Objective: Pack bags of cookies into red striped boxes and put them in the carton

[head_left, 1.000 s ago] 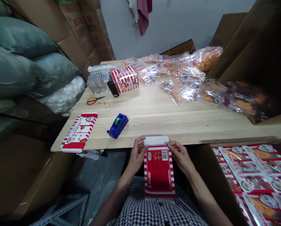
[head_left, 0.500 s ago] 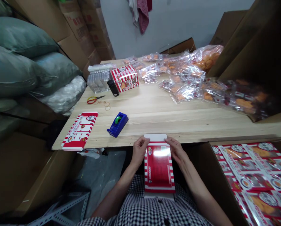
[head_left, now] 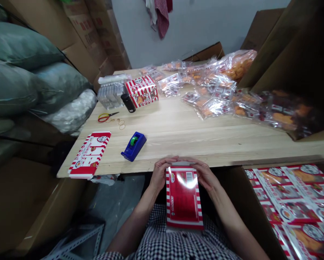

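A red-and-white striped cardboard box [head_left: 184, 198] with a barcode lies in front of my body, just off the table's front edge. My left hand [head_left: 160, 174] grips its far left corner, and my right hand [head_left: 204, 175] grips the far right corner. Fingers of both hands curl over the white end flap, which they mostly hide. Beyond them on the table stands a blue tape dispenser [head_left: 134, 146] with a green roll. To its left lies a stack of flat printed cartons [head_left: 90, 155].
Scissors [head_left: 107, 116], a black cylinder [head_left: 128, 103] and a striped box [head_left: 141, 91] are on the table's left. Clear bags of orange pieces [head_left: 216, 106] spread across the back right. An open carton holds packed boxes [head_left: 294, 206] at lower right. Bulging sacks [head_left: 18, 83] rise at left.
My fingers have moved inward over the far end of the box, and the white flap that stood out there is now folded down and mostly covered. The view has shifted slightly.
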### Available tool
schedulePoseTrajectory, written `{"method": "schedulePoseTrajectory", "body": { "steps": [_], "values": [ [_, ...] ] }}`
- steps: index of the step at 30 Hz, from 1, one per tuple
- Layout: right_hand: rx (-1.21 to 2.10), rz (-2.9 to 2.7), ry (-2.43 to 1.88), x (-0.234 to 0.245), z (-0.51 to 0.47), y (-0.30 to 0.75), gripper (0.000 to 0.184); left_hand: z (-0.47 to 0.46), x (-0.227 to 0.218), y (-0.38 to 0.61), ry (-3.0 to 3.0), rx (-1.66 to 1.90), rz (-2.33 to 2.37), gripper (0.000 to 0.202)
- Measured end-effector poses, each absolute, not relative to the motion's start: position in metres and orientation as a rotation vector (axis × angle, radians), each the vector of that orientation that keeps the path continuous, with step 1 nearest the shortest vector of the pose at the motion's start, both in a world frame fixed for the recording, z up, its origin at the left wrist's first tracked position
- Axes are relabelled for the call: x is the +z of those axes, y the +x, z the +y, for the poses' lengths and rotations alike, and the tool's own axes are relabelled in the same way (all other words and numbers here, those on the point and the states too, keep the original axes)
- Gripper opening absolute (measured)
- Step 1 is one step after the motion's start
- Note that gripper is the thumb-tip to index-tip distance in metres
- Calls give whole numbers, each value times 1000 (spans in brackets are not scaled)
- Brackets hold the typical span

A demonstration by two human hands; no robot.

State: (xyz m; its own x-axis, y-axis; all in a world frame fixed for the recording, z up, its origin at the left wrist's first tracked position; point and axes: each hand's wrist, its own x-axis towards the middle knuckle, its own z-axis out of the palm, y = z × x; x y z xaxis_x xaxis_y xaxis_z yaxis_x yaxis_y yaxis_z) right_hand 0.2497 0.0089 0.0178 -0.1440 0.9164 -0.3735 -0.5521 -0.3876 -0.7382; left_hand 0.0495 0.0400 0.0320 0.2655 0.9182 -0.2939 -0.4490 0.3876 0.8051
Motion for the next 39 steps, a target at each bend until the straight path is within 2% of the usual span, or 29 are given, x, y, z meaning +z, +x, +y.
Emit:
{"method": "schedulePoseTrajectory", "body": {
  "steps": [11,16,20,26,39],
  "values": [
    [1618,-970,-1102,9,-17,268,20,26,30,24,1233,777,892,30],
    [1655,-1055,-1122,30,-1,274,16,41,41,29,1299,628,869,33],
    [1840,-1171,-1099,49,13,277,32,53,50,26,1331,536,799,42],
    [1835,-1110,-1188,41,22,275,39,63,49,27,1433,516,887,36],
    [1820,-1083,-1198,37,11,269,35,53,56,29,1592,545,928,35]
  ]
}}
